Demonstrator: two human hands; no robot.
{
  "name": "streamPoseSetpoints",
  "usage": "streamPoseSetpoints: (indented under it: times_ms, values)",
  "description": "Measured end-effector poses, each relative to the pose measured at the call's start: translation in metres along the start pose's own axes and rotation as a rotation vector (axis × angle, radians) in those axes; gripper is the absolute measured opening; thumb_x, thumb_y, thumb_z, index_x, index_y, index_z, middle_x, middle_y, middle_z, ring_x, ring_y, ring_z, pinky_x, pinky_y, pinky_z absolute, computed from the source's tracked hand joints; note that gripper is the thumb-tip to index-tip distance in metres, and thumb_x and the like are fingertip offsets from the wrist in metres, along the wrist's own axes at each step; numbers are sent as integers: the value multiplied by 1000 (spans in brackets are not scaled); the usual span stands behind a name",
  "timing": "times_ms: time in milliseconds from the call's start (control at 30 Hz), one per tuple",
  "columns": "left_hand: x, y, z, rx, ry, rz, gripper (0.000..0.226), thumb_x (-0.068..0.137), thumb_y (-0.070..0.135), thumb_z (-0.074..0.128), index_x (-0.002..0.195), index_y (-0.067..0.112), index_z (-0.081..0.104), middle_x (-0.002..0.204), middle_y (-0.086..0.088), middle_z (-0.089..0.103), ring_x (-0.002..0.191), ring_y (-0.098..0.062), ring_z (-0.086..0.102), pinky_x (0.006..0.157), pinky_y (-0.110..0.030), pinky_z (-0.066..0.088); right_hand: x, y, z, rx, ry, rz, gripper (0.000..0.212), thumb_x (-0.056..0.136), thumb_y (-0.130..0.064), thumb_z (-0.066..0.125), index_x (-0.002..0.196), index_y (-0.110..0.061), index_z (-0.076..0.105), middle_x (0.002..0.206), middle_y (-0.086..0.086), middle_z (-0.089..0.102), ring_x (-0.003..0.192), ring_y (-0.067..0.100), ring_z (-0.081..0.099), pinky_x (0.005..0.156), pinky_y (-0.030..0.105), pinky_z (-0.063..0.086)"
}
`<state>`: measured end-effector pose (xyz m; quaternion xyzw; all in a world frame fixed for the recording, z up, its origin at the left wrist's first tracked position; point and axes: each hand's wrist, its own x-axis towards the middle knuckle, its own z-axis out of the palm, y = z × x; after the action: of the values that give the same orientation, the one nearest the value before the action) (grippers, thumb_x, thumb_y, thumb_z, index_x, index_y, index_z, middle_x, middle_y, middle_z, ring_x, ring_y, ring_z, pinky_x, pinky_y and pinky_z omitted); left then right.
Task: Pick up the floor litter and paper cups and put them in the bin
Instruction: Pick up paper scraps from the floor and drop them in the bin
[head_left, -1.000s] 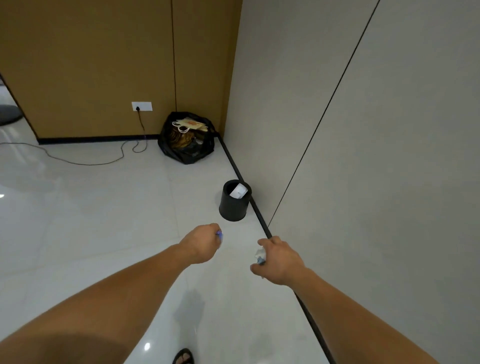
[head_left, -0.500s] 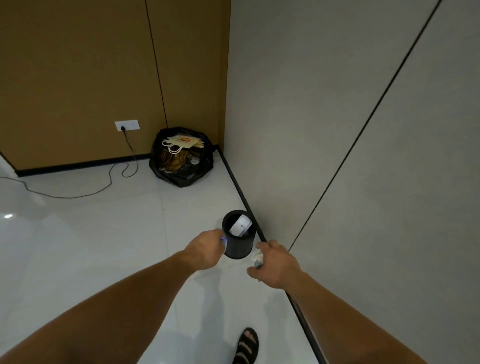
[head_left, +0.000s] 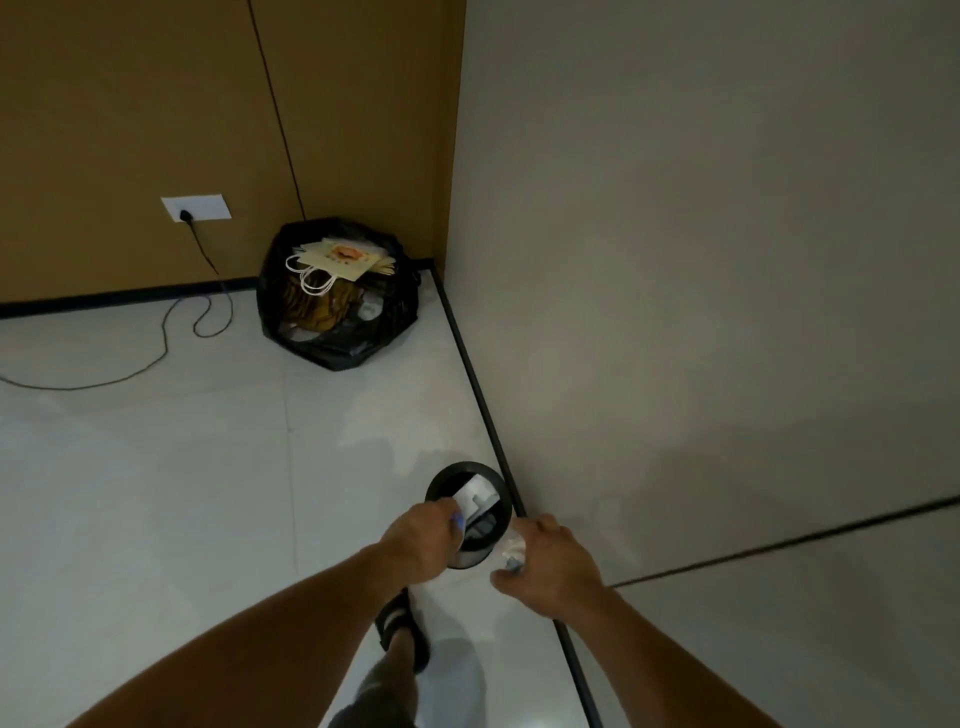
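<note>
Closer than half a second ago, both hands now reach the bin (head_left: 467, 465). At its eight o'clock, the left hand (head_left: 421, 540) pinches a blue scrap (head_left: 458, 521) over the rim, ready to drop. At four o'clock, the right hand (head_left: 545, 561) has its fingers clamped on crumpled paper (head_left: 511, 551). A cable (head_left: 156, 358) and a black sack (head_left: 337, 343) lie well off towards eleven o'clock, so nothing seems to block the drop.

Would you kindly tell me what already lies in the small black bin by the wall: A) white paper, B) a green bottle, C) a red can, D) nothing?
A: white paper shows inside the mouth of the bin, while the left hand grips a blue scrap at its near rim and the right hand grips crumpled litter beside it.
</note>
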<state>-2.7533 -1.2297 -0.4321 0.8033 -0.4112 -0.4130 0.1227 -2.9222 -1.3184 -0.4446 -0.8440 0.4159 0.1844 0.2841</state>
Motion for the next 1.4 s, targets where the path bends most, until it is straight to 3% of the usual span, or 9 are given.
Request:
streamPoseSetpoints:
  times_ms: [133, 200, 267, 433, 500, 633, 867, 1100, 1400]
  values:
    - [97, -20, -3, -41, -76, -25, 29, 102, 27, 36, 112, 7, 54, 112, -12, 65, 103, -24, 61, 92, -34, 49, 84, 11, 6, 24, -84, 50, 81, 79, -60, 62, 146, -25, 33, 142, 0, 37, 127, 21, 41, 100, 31, 43]
    - [146, -34, 9, -69, -79, -37, 26, 102, 28, 36, 103, 12, 56, 103, -8, 66, 93, -19, 63, 80, -28, 51, 129, 19, 16, 12, -96, 75, 79, 78, -62, 60, 144, -26, 33, 140, -1, 37, 124, 20, 42, 99, 32, 43]
    - [198, -50, 26, -95, -88, -44, 22, 101, 30, 36, 92, 20, 53, 90, 0, 63, 80, -11, 61, 64, -18, 46, 182, 28, 32, 6, -102, 75, 76, 79, -62, 57, 142, -26, 32, 139, -1, 37, 121, 20, 43, 96, 30, 43]
    - [327, -103, 93, -114, -28, -72, 18, 100, 32, 37, 87, 28, 49, 92, 5, 55, 73, -2, 52, 58, -12, 34, 307, 70, 107, -18, -71, 57, 69, 83, -60, 55, 140, -26, 34, 138, -1, 41, 121, 18, 45, 91, 26, 46]
    - [371, -127, 124, -126, -2, -90, 14, 100, 33, 38, 91, 29, 49, 98, 4, 53, 77, -3, 52, 64, -13, 37, 350, 91, 144, -35, -67, 36, 72, 84, -62, 54, 143, -26, 32, 140, -1, 41, 123, 18, 46, 93, 26, 45]
    - [419, -172, 181, -159, -64, -134, 29, 97, 30, 45, 123, 20, 52, 123, -2, 51, 109, -19, 53, 92, -32, 47, 400, 125, 214, -31, -99, 29, 84, 83, -66, 55, 150, -26, 23, 151, 1, 30, 131, 21, 41, 94, 29, 48]
    - [399, -198, 200, -95, -76, -218, 43, 94, 39, 45, 135, 28, 43, 135, 1, 44, 119, -20, 47, 97, -40, 47, 397, 132, 245, -41, -198, 28, 83, 82, -69, 54, 148, -30, 22, 154, 0, 24, 133, 24, 38, 92, 31, 47]
    - [328, -157, 92, -7, 52, -209, 56, 94, 47, 43, 146, 30, 27, 155, 2, 22, 143, -21, 17, 108, -44, 35, 357, 70, 128, -168, -143, -77, 87, 83, -74, 45, 152, -33, 14, 161, -2, 11, 145, 23, 18, 107, 39, 39]
    - [152, -100, -22, -74, 237, -383, 60, 95, 51, 38, 149, 27, 22, 158, 0, 17, 145, -23, 12, 111, -49, 32, 255, -58, -2, -297, -124, -351, 89, 82, -74, 44, 154, -32, 13, 162, -1, 9, 147, 24, 11, 115, 41, 26]
